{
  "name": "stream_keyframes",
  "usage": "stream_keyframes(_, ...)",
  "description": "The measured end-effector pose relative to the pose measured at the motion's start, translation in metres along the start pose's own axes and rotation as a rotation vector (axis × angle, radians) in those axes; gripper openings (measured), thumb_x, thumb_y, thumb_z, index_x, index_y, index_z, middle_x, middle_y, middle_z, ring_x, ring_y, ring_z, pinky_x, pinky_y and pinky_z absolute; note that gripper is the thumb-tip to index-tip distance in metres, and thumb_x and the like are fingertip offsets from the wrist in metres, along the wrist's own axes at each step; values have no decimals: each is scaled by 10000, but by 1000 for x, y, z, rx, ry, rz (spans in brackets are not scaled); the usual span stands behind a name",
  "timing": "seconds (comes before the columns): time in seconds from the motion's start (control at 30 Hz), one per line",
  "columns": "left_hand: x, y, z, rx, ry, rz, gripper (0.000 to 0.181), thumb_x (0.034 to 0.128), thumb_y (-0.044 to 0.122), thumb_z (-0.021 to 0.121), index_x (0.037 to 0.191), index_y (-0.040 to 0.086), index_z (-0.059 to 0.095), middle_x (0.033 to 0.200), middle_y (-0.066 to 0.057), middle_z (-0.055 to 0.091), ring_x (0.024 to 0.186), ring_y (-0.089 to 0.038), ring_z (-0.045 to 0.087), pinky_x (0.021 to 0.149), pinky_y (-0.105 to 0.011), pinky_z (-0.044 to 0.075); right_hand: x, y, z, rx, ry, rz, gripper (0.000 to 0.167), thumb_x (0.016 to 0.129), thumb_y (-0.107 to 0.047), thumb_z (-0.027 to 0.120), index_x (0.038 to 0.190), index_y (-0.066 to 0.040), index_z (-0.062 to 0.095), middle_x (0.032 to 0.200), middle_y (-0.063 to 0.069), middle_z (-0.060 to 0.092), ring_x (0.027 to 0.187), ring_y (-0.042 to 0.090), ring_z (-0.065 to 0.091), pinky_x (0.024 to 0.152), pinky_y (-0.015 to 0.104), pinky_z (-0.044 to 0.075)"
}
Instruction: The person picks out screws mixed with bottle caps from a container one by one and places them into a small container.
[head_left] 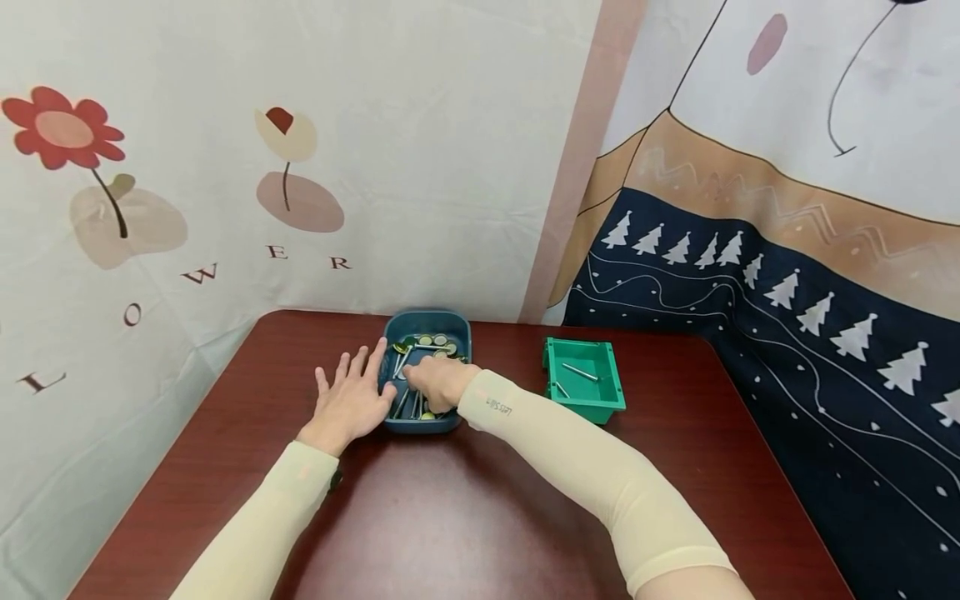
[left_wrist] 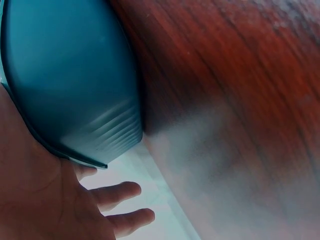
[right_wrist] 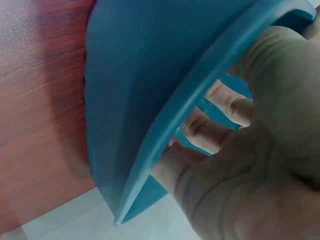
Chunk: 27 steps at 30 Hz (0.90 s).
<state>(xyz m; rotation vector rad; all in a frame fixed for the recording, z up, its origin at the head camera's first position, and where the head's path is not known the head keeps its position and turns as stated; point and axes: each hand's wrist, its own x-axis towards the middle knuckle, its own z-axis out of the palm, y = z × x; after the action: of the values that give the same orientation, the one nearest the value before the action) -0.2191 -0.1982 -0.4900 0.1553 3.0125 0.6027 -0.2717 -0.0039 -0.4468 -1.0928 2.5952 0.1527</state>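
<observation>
A blue plastic tray (head_left: 422, 428) sits near the table's far edge, holding several long metal bolts or nails (head_left: 402, 405) and small round discs (head_left: 440, 340). My left hand (head_left: 348, 406), fingers spread, rests against the tray's left rim; the left wrist view shows the palm beside the tray wall (left_wrist: 75, 75). Over the right rim reaches my right hand (head_left: 437, 383), its fingers down inside among the pieces. In the right wrist view the bent fingers (right_wrist: 205, 131) pass behind the tray's rim, and their tips are hidden, so any held piece cannot be seen.
To the right stands a green plastic box (head_left: 596, 408) with two metal bolts or nails (head_left: 581, 372) in it. Both stand on a dark red wooden table (head_left: 420, 517). Behind hangs a printed cloth (head_left: 450, 167) with flowers, letters and trees.
</observation>
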Motion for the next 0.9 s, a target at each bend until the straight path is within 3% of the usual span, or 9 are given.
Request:
stream_keyframes(0.1, 0, 0, 0, 0, -2, -3, 829, 1193, 389, 466, 1905, 227, 73, 1933, -303, 186, 1783, -636, 125, 1352, -930, -30, -3, 1, -3, 11, 4, -19, 370, 1090, -117, 799, 1450, -133, 715, 1279, 35, 812, 1080, 146, 767, 933, 297, 667)
stream_keyframes(0.2, 0, 0, 1, -1, 0, -4, 828, 1192, 392, 467, 1905, 229, 79, 1933, -302, 189, 1784, -634, 126, 1352, -929, -27, -6, 2, -5, 35, 2, -22, 322, 1082, -103, 810, 1398, -139, 760, 1318, 36, 814, 1124, 152, 769, 959, 305, 665)
stream_keyframes(0.37, 1, -1, 2, -7, 1, -3, 829, 1190, 394, 471, 1905, 234, 83, 1934, -300, 186, 1785, -634, 120, 1350, -931, -31, -11, 7, -10, 106, -11, -14, 450, 1084, -65, 800, 1521, -160, 747, 1529, 54, 770, 1289, 180, 765, 1014, 311, 666)
stream_keyframes(0.53, 1, 0, 2, -8, 3, -6, 827, 1188, 393, 471, 1905, 237, 88, 1934, -296, 191, 1786, -631, 123, 1351, -930, -24, -14, 18, -15, 147, -5, -15, 514, 1086, 14, 739, 1561, -181, 751, 1635, 52, 720, 1339, 240, 731, 1000, 317, 637)
stream_keyframes(0.63, 1, 0, 2, -2, 4, -9, 827, 1187, 393, 470, 1905, 235, 90, 1933, -296, 199, 1785, -631, 130, 1353, -930, -13, -15, 25, -17, 181, 6, -25, 526, 1069, 57, 701, 1531, -180, 779, 1625, 62, 730, 1098, 202, 734, 908, 282, 602)
stream_keyframes(0.77, 1, 1, 1, 3, 3, -12, 832, 1185, 394, 473, 1904, 229, 89, 1931, -302, 199, 1783, -636, 131, 1354, -930, -7, -18, 32, -19, 238, 33, -44, 513, 1051, 73, 688, 1493, -162, 802, 1555, 114, 761, 836, 123, 582, 804, 250, 536)
stream_keyframes(0.9, 1, 2, 1, 3, 6, -11, 834, 1183, 398, 479, 1904, 229, 95, 1929, -303, 203, 1782, -635, 137, 1355, -929, 0, -23, 36, -19, 269, 65, -56, 475, 1052, 48, 712, 1475, -144, 809, 1408, 135, 804, 921, 129, 645, 814, 243, 585)
